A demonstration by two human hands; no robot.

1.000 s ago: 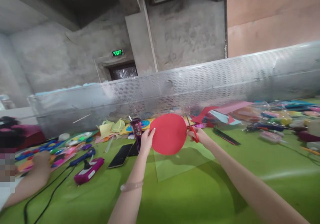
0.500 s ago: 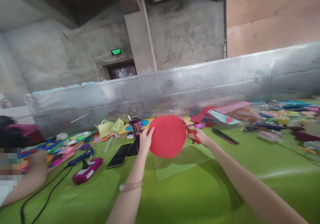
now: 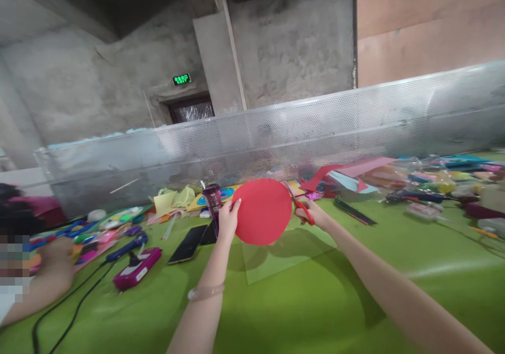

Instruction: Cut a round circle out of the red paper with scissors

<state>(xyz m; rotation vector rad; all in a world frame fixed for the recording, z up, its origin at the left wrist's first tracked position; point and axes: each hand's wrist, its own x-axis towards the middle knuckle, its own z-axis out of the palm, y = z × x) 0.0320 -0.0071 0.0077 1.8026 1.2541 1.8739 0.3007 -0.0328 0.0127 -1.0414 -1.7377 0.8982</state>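
A round piece of red paper is held up above the table by my left hand, with the thumb on its face at the left edge. My right hand grips red-handled scissors, whose blades point up and left along the paper's right edge. Whether the blades touch the paper I cannot tell. Below the red circle, a pale green sheet lies flat on the green tabletop.
Left of my arm are a black phone, a purple power strip with cables and a dark cup with a straw. Red paper scraps and craft packets lie behind. Another person's arm rests at far left.
The view has shifted slightly. Both hands, the red paper and the scissors keep nearly the same positions, and the paper's tilt differs only a little.
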